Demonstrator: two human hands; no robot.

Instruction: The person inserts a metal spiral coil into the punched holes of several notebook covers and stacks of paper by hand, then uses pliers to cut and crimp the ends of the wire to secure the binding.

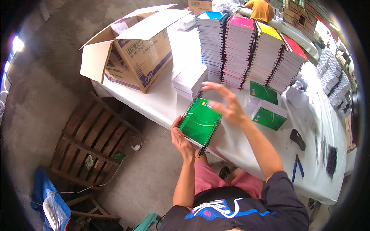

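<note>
A green spiral notebook [200,122] is gripped along its left and lower edge by my left hand [182,138], near the table's front edge. Black wire coils show on both its long sides, so more than one notebook may lie together; I cannot tell. Loose coil ends stick out at its top and bottom corners. Above the notebook's upper right corner, my right hand [228,104] is raised with fingers spread and nothing in them. Just beyond stands a stack of white paper pads [190,80]. To the right lie green-covered books [269,115] in two piles.
Tall stacks of spiral notebooks with blue [211,16], pink, yellow and red covers rise at the back. An open cardboard box [140,57] stands at the left. Blue-handled pliers [297,168], a dark pouch-like thing [297,139] and loose coils [331,161] lie at right. A wooden pallet [90,140] is on the floor.
</note>
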